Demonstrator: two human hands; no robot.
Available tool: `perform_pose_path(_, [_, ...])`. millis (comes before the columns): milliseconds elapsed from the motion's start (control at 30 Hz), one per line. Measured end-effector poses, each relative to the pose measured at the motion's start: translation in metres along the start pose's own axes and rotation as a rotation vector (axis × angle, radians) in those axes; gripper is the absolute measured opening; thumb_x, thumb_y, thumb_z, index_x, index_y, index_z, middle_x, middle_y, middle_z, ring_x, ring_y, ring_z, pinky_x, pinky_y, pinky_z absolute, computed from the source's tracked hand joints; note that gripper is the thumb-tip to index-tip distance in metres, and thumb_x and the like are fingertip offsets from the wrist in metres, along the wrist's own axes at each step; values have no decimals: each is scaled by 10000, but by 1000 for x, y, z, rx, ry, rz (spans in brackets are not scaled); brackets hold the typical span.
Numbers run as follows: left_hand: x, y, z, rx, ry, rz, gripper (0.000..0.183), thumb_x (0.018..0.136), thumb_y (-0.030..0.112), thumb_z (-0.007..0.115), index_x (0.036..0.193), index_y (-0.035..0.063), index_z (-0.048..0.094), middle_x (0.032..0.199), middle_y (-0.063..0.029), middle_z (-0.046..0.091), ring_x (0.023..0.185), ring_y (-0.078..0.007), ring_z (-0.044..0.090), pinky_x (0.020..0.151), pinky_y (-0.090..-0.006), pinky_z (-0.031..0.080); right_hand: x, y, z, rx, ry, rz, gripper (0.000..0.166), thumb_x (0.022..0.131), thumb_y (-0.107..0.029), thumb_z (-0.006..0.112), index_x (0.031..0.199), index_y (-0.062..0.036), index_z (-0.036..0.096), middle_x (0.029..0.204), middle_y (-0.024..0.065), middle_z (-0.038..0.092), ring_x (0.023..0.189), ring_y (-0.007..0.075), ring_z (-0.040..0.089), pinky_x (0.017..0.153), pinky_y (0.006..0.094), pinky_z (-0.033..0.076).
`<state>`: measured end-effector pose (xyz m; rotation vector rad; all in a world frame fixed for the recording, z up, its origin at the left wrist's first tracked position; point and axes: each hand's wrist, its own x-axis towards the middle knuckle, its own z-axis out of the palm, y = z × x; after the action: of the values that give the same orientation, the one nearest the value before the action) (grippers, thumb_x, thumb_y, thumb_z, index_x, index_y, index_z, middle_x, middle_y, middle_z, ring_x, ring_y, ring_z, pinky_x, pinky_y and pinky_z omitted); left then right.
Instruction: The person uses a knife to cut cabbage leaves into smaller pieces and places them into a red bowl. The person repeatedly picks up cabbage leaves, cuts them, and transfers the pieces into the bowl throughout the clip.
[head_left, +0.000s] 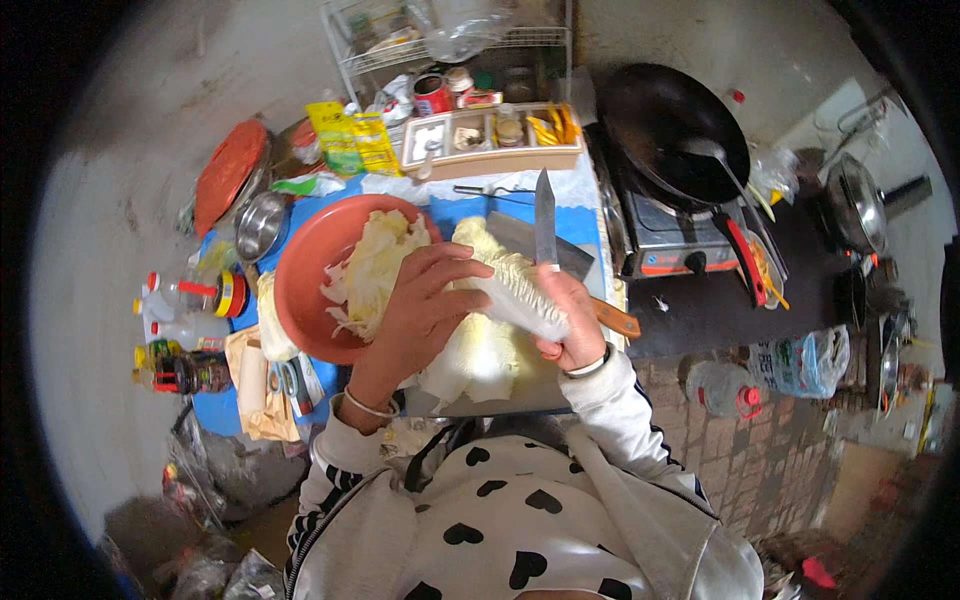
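Note:
My right hand (574, 319) grips a small knife (545, 217), its blade pointing away from me. Against that same hand lies a pale napa cabbage leaf (517, 285) with a frilly edge and a white rib. My left hand (431, 289) is at the leaf's left side, fingers curved in front of it; its thumb is hidden, so a grip cannot be made out. More cabbage leaves (476, 360) lie below on the cutting board (536, 401). To the left, a red plastic basin (304, 292) holds torn cabbage. Beyond the leaf rests a cleaver (577, 262) with a wooden handle (616, 318), partly covered.
A black wok (660, 135) with a ladle sits on a portable gas stove (675, 240) at the right. Behind stands a seasoning box (491, 161). Steel bowls (262, 225), bottles (191, 330) and scissors (285, 379) line the left side. A plastic jug (716, 388) is at lower right.

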<state>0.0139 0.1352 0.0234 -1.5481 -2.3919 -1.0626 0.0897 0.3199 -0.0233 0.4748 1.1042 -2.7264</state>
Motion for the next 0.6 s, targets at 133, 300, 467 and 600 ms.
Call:
perform_pose_path(133, [-37,0,-11,86,303,-303,348,771,106,637,1112,74,577,1256,-115,469,1140,-285,479,964,-373,390,21,27,32,-80,22,-226,237,808,-44,636,1028,-1,559,827,23,610,638,66,552,537,217,438])
perform_pose_path(300, [-67,7,-7,-1093,664,-901,410,879,170,558,1219,-24,438,1187,-114,504,996,-186,557,838,-302,501,38,54,62,-263,8,-351,288,807,5,609,1087,23,544,958,66,633,806,108,590,708,250,475])
perform_pose_path(467, [-69,-11,-2,-836,706,-904,349,851,116,580,1156,-28,492,1040,-99,589,906,-148,580,745,-277,493,42,58,92,-419,-56,-344,219,872,-119,572,1059,-7,552,717,-11,570,505,31,463,424,199,352])
perform_pose_path(600, [-80,-34,-18,-867,912,-939,336,845,103,581,1143,-24,489,1040,-101,589,884,-150,582,729,-279,487,45,58,82,-670,-109,-372,325,963,-304,418,994,-11,556,640,-39,500,461,26,399,408,185,293])
